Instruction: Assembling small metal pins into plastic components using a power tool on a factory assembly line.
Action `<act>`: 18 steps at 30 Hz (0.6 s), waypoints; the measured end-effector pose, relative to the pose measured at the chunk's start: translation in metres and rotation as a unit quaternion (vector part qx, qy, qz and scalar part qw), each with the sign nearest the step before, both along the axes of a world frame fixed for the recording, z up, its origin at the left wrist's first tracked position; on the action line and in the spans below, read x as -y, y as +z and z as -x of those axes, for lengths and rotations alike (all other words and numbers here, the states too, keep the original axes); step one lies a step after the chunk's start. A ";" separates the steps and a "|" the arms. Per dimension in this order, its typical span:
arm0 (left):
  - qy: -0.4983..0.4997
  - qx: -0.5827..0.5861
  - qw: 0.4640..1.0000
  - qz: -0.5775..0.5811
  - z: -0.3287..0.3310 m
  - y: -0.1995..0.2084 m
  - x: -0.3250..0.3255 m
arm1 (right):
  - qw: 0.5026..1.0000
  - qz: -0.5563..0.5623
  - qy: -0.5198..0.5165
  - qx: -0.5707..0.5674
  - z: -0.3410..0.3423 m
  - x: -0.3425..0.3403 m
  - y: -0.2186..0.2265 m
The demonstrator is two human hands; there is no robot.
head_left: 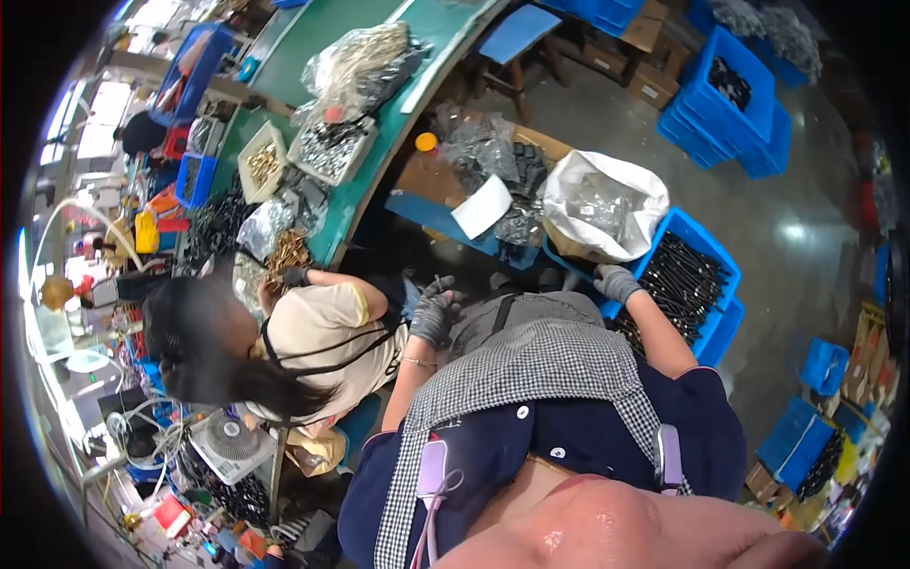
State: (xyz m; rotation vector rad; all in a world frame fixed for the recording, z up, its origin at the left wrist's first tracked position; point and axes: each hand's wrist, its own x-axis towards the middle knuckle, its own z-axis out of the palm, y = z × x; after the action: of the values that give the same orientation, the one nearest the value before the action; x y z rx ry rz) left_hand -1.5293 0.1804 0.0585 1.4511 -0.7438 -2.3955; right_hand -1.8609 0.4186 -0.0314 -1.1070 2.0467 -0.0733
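My left hand (435, 314), in a grey glove, is beside my checked apron (531, 351) with its fingers curled. Whatever it may hold is too small to make out. Also gloved in grey, my right hand (616, 283) is by the near side of a white sack (654, 213) and the left corner of a blue crate (725, 266). Its fingers bend inward, and what they grip is hidden. Clear plastic bags (607, 204) lie inside the sack. Many black rods (678, 284) fill the crate.
At my left a co-worker (322, 327) handles brass-coloured parts (287, 251) at a green bench (355, 194). Ahead stands a low table (427, 180) with plastic bags and a white sheet (482, 207). Stacked blue crates (720, 119) stand at the far right.
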 end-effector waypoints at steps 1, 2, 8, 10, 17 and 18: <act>0.005 -0.005 1.000 -0.005 -0.006 0.000 0.003 | 0.999 0.039 -0.020 0.001 0.000 -0.006 -0.005; 0.014 0.030 0.999 -0.019 -0.001 0.008 0.006 | 0.998 0.037 -0.049 0.015 0.000 -0.016 -0.015; 0.047 0.017 0.999 0.005 -0.044 -0.006 0.040 | 0.981 -0.128 -0.148 -0.003 -0.008 -0.076 -0.057; 0.058 0.017 0.998 0.010 -0.064 -0.001 0.047 | 0.973 -0.202 -0.092 0.060 -0.017 -0.083 -0.058; -0.038 -0.016 0.998 -0.044 -0.080 -0.008 0.049 | 0.973 -0.156 0.169 -0.005 0.037 -0.168 -0.098; -0.009 0.005 0.999 -0.045 -0.099 -0.011 0.043 | 0.978 -0.183 0.097 0.017 0.032 -0.121 -0.088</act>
State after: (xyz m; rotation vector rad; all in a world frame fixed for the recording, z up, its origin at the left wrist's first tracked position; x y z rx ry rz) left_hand -1.4306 0.1371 0.0471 1.4980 -0.6624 -2.4665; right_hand -1.8927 0.5396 -0.1196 -1.0526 1.8175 0.3661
